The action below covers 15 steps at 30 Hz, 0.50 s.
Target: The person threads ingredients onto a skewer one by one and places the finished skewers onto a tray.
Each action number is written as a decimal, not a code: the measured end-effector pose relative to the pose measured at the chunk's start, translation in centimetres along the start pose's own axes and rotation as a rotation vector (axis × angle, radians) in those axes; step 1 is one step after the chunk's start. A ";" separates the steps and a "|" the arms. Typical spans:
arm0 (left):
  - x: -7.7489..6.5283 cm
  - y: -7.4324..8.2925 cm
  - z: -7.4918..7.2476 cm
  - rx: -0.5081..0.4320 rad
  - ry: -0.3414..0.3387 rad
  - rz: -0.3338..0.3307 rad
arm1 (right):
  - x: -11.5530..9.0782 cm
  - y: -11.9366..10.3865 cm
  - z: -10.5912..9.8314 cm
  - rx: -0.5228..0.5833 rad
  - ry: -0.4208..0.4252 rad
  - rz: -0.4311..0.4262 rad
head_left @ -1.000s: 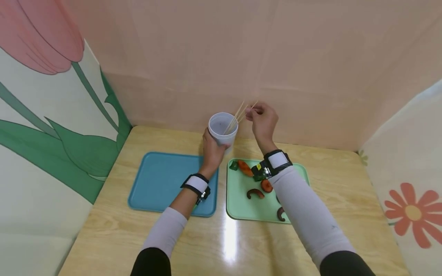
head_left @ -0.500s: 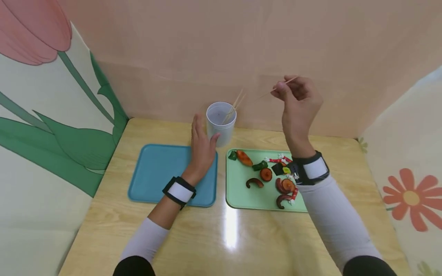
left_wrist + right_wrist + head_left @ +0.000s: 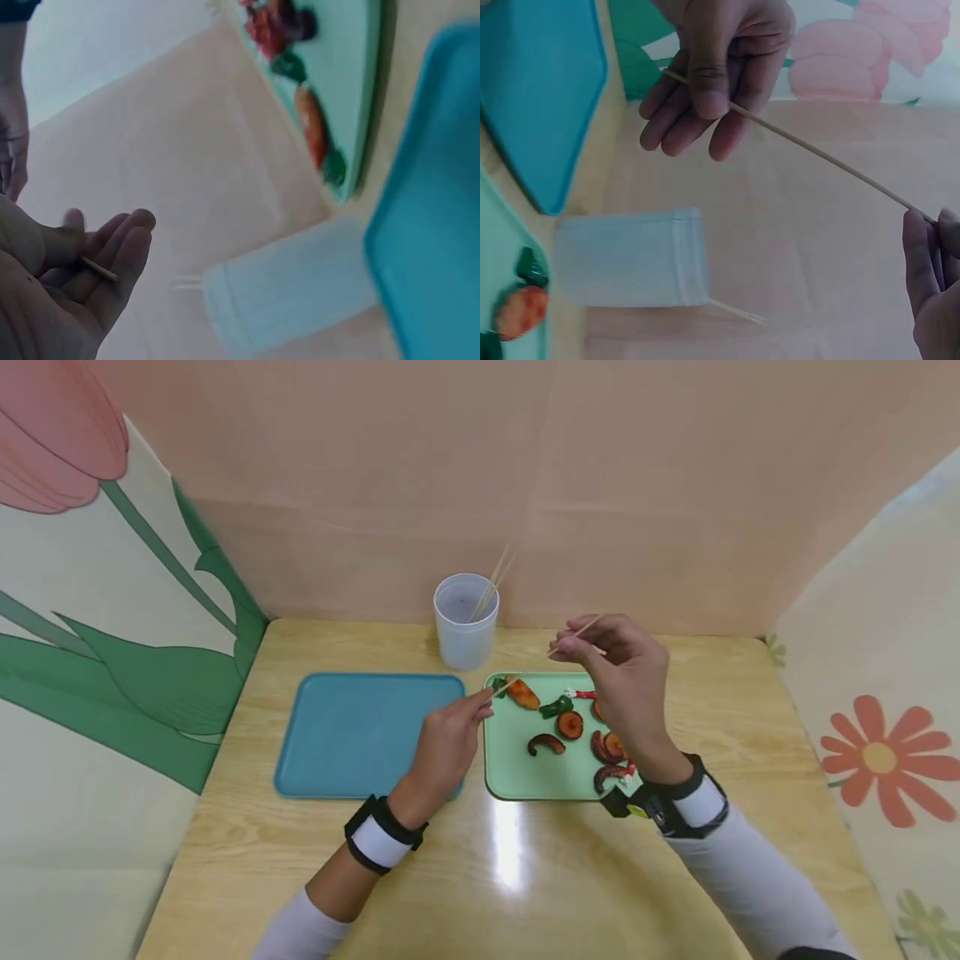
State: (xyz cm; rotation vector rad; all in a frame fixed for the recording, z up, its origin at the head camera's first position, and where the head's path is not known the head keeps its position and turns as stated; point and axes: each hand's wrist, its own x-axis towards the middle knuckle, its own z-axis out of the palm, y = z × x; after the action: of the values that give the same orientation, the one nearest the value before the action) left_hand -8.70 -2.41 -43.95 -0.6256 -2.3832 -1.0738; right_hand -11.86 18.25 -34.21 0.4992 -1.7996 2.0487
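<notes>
A single thin wooden skewer (image 3: 825, 155) stretches between both hands, slanting across the green tray in the head view. Its lower left end is pinched between the thumb and fingers of my left hand (image 3: 447, 739). Further up, my right hand (image 3: 630, 685) pinches the same skewer, and the tip sticks out past its fingers. Behind the hands stands a whitish plastic cup (image 3: 467, 639) with several skewers (image 3: 491, 583) leaning in it. On the green tray (image 3: 517, 781) lie an orange piece (image 3: 522, 693), green pepper pieces (image 3: 556, 707), a round reddish slice (image 3: 569, 724) and curled brown pieces (image 3: 546, 743).
A blue tray (image 3: 360, 735) lies to the left of the green one on the wooden table (image 3: 465, 877). A plain pinkish backdrop (image 3: 360, 468) rises behind the table. Printed flower panels (image 3: 877, 756) flank both sides.
My right hand has drawn the skewer out of the cup, raised it to the right, then lowered it. My left hand has let go of the cup and taken the skewer's other end.
</notes>
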 end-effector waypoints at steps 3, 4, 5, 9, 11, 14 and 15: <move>-1.4 -0.4 0.1 0.005 -0.025 0.008 | -1.1 0.9 -0.3 0.003 -0.027 0.052; -1.8 -0.6 0.1 0.004 -0.032 0.011 | -1.4 1.3 -0.4 0.006 -0.039 0.076; -2.2 -0.8 0.2 0.010 -0.040 0.011 | -1.6 1.7 -0.5 -0.001 -0.051 0.102; -4.3 -1.8 0.5 0.015 -0.051 -0.031 | -2.9 3.7 -1.2 -0.258 -0.150 0.228; -5.4 -2.2 0.5 0.017 -0.042 -0.081 | -3.7 5.1 -1.9 -0.500 -0.253 0.273; -6.8 -2.6 0.5 0.035 -0.019 -0.163 | -5.0 7.7 -3.0 -0.844 -0.468 0.282; -7.3 -2.7 0.5 0.041 -0.012 -0.190 | -5.5 8.6 -3.4 -0.947 -0.538 0.263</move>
State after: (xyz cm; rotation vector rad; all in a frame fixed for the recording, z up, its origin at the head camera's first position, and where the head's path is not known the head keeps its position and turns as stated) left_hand -4.54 -5.23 -49.85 -0.3977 -2.5078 -1.0975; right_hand -11.41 20.35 -44.77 0.5515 -2.9745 0.9749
